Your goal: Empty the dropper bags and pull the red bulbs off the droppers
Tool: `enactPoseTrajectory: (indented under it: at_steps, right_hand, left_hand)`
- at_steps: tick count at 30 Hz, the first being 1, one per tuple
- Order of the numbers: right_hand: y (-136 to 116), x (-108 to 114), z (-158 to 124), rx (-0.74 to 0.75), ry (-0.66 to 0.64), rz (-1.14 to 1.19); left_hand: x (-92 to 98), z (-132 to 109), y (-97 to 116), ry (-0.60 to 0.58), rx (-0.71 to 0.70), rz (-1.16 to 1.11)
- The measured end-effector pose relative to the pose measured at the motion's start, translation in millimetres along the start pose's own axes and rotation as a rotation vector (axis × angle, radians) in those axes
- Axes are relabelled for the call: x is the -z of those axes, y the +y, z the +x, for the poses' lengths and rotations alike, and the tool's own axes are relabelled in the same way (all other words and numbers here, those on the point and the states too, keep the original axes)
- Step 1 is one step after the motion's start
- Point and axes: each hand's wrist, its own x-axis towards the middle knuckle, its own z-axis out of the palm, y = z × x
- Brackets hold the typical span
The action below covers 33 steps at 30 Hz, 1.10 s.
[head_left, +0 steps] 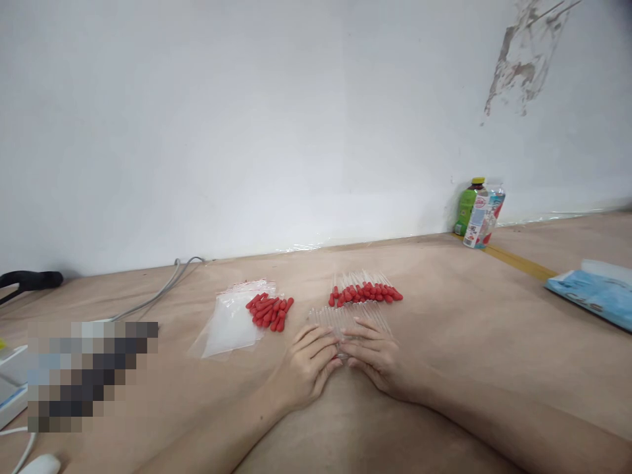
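Left of centre, bags (pixel 232 329) lay partly under red bulbs (pixel 269 312). At lower centre, left hand (pixel 309 365) and right hand (pixel 379 362) nearly met, equally near the tubes (pixel 340 318) running lengthwise up-frame from beneath their fingers; whether either pinched one, I couldn't tell.

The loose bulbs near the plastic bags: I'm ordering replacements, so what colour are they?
The loose bulbs are red: see the head view.

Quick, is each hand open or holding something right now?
Left hand: fingers bent, at the row of thin, clear tubes; whether it's holding any can't be told.
Right hand: fingers bent, at the same tubes; can't be told either.
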Motion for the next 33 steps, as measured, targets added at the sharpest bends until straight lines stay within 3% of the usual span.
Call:
enactPoseTrajectory:
  at_steps: [11, 25, 27, 29, 33]
  right_hand:
    - [-5, 10, 1, 0.152, -0.028, -0.032]
    - [0, 24, -10, 0.249, -0.057, -0.069]
    - [6, 24, -14, 0.199, -0.023, -0.052]
    - [13, 25, -17, 0.056, 0.042, -0.041]
    - [21, 25, -12, -0.228, 0.090, -0.137]
  left_hand:
    - [7.8, -1, 4, -0.087, -0.023, 0.007]
    - [10.6, -6, 7, -0.048, -0.044, -0.036]
    - [13.4, -9, 3, -0.018, 0.008, -0.043]
    - [18.7, -12, -6, 0.033, 0.112, -0.027]
    - [36.5, -11, -43, 0.100, 0.387, 0.041]
